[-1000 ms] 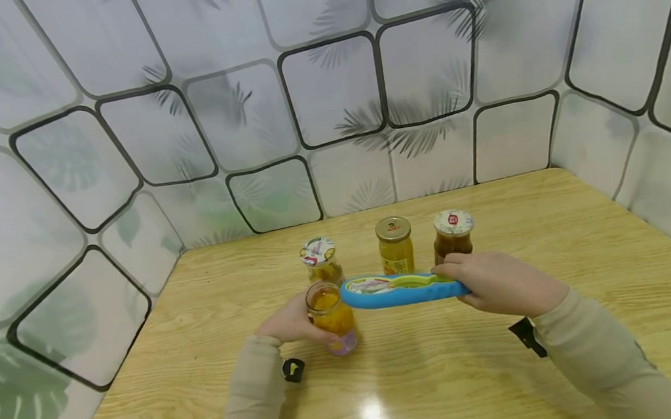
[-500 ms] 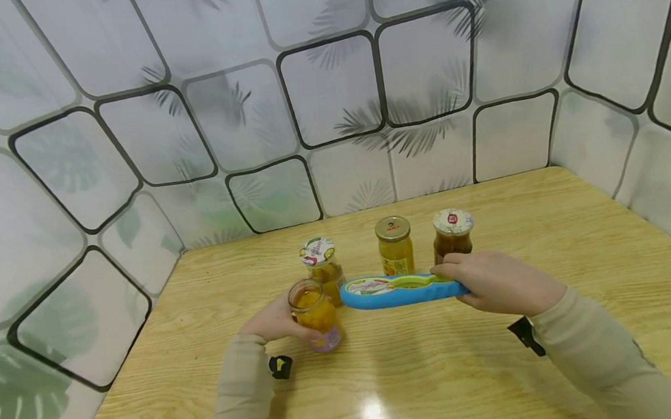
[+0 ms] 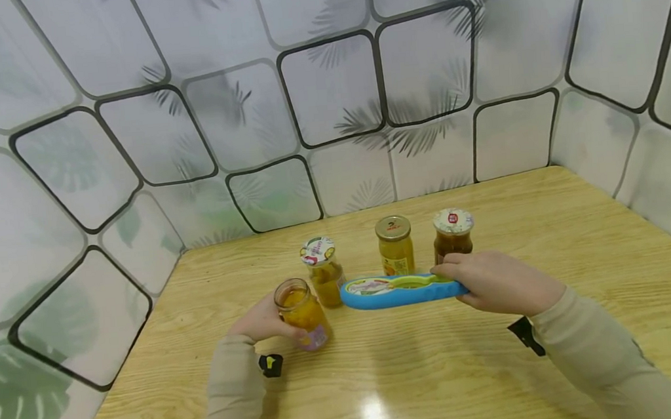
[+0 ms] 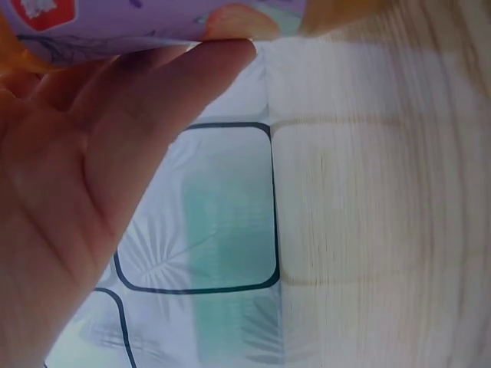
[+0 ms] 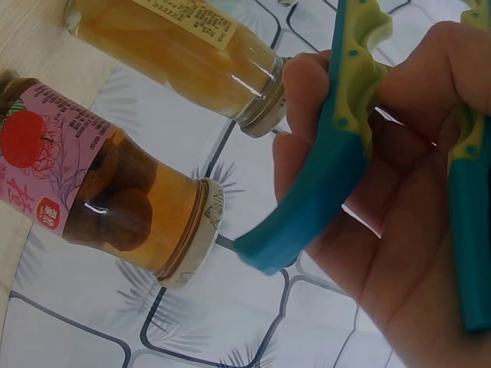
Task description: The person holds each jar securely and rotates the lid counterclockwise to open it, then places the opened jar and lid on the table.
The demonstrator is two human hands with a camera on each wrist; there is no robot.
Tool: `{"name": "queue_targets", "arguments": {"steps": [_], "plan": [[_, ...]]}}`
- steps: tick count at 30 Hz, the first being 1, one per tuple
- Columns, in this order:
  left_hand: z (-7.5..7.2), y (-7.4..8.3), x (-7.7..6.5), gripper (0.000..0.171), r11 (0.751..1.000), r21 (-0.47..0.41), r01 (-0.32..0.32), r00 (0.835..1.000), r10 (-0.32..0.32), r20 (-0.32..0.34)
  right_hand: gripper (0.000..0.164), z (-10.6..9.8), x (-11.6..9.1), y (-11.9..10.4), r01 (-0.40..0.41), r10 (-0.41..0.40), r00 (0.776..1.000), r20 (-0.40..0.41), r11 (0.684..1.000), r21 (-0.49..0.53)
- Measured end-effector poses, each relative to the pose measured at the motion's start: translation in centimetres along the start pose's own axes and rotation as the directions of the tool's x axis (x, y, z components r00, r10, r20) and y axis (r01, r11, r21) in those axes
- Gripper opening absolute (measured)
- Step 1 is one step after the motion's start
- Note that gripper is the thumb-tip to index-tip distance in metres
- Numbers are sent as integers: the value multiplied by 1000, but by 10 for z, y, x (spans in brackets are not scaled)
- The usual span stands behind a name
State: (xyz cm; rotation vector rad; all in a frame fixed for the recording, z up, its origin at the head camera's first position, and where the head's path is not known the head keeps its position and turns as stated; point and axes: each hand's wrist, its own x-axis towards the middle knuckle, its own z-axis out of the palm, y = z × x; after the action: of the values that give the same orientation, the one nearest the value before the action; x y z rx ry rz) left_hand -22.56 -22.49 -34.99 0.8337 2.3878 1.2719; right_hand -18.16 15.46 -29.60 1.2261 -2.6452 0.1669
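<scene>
My left hand (image 3: 261, 322) grips an uncapped glass jar (image 3: 304, 316) of orange fruit pieces. In the left wrist view my thumb lies along the jar's purple label (image 4: 130, 27). My right hand (image 3: 502, 285) holds a blue jar opener (image 3: 404, 296) with a yellow-green toothed inner edge (image 5: 357, 92). A patterned white lid (image 3: 371, 286) sits in the opener's left end. That end overlaps the right side of a lidded fruit jar (image 3: 326, 279), which stands just behind the uncapped one. My right fingers wrap the handles.
Behind the opener stand a gold-lidded yellow jar (image 3: 394, 244) and a dark fruit jar (image 3: 453, 233) with a white lid and pink label. The wooden table (image 3: 444, 385) meets patterned walls (image 3: 345, 176) at the back and sides.
My left hand has carried the uncapped jar leftward, away from the opener, uncovering more of the lidded jar behind it. The right hand and the opener have stayed nearly still.
</scene>
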Motion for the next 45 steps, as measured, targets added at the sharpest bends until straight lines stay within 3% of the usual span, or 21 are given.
{"name": "queue_targets", "arguments": {"steps": [5, 14, 21, 26, 33, 42, 45], "plan": [[-5, -3, -5, 68, 1000, 4, 13, 999, -13, -34, 30, 0, 0, 0, 3, -3, 1000, -2, 1000, 0], [-14, -7, -16, 73, 991, -18, 133, 984, -134, -115, 31, 0, 0, 0, 4, -4, 1000, 0, 1000, -9], [-20, -10, -21, 70, 991, 52, 123, 979, -113, -170, 31, -1, 0, -1, 4, -4, 1000, -6, 1000, -15], [-23, -11, -24, 72, 985, 84, 154, 970, -134, -202, 30, 0, 0, -1, -2, 2, 1000, -7, 1000, -15], [-26, -10, -27, 71, 971, 97, 221, 945, -188, -269, 30, -1, 0, -2, -9, 9, 1000, -7, 1000, -19], [-27, -9, -29, 65, 966, 83, 246, 912, -202, -357, 29, 0, 2, -2, -15, 15, 1000, -2, 999, -40], [-28, -9, -29, 64, 961, 75, 266, 895, -217, -391, 29, 1, 2, -1, -13, 13, 1000, -7, 999, -38]]}}
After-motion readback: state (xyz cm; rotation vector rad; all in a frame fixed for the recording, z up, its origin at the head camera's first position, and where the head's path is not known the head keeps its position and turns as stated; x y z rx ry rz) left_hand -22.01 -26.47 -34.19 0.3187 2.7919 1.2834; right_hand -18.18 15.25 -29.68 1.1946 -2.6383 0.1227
